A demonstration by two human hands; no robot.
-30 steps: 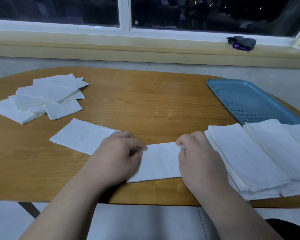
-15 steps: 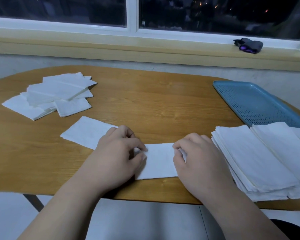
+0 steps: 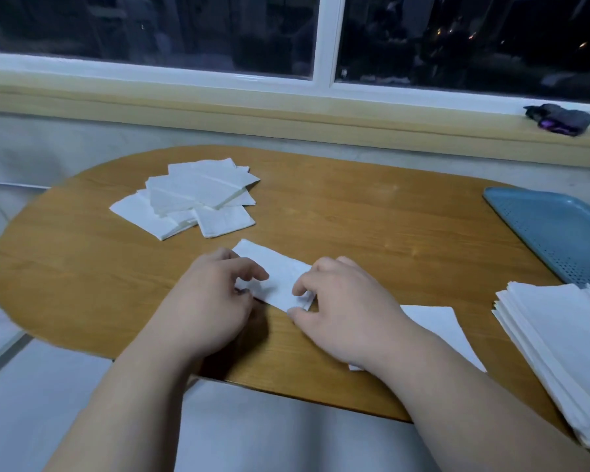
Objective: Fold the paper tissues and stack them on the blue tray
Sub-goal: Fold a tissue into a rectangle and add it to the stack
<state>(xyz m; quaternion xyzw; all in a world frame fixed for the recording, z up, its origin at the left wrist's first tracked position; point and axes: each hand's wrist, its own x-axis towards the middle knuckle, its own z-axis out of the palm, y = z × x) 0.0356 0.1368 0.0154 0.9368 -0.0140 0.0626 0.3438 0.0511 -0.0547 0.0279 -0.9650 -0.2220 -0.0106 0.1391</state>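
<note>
Tissue (image 3: 280, 281): thin, limp, featherlight, tears easily. Left hand (image 3: 212, 301), right hand (image 3: 351, 311): fingers curled, pinching its ends against surface (image 3: 355, 226). Take by corners, light pinch.

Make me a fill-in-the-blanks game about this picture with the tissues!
1. The tray on the right is coloured ___.
2. The left hand and the right hand both pinch one tissue, and its colour is ___.
3. The folded pile lies on the ___ side of the table.
Missing words: blue; white; left.
</note>
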